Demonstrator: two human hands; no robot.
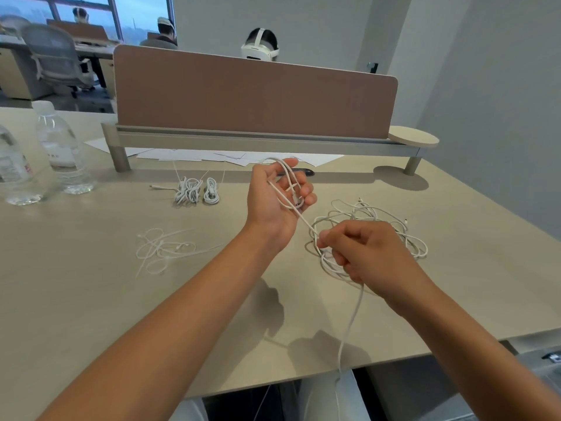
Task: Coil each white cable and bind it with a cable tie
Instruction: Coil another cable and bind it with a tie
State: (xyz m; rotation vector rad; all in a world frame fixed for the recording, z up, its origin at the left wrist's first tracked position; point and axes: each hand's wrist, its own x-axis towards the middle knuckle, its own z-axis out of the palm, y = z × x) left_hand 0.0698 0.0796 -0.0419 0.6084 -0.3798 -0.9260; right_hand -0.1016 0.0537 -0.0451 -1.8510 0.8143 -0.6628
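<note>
- Cable (306,223) is the whole story here: a white one runs on a slant from the left hand (274,197), mid frame, down-right to the right hand (364,253), so its long axis between them goes upper left to lower right.
- Left hand is raised palm-up with fingers curled round a couple of loops already wound.
- Right hand is lower and nearer the camera, thumb and fingers pinching the same cable; the slack drops from it past the desk (91,284) edge at bottom centre.
- My guess: the next wrap means the right hand carrying its stretch up and left over the left hand's fingers. It's the nearer one to the slack.
- Right behind the right hand sits a loose tangle of cables (379,214), touching or nearly so, could snag.
- Two bound coils (197,191) lie centre-left, and loose cable ties (161,249) are scattered below them.
- Pale wood-look desk, brown divider panel (255,95) across the back, papers (236,156) under it, water bottles (60,147) at far left.
- Open office behind, other people wearing headsets.
</note>
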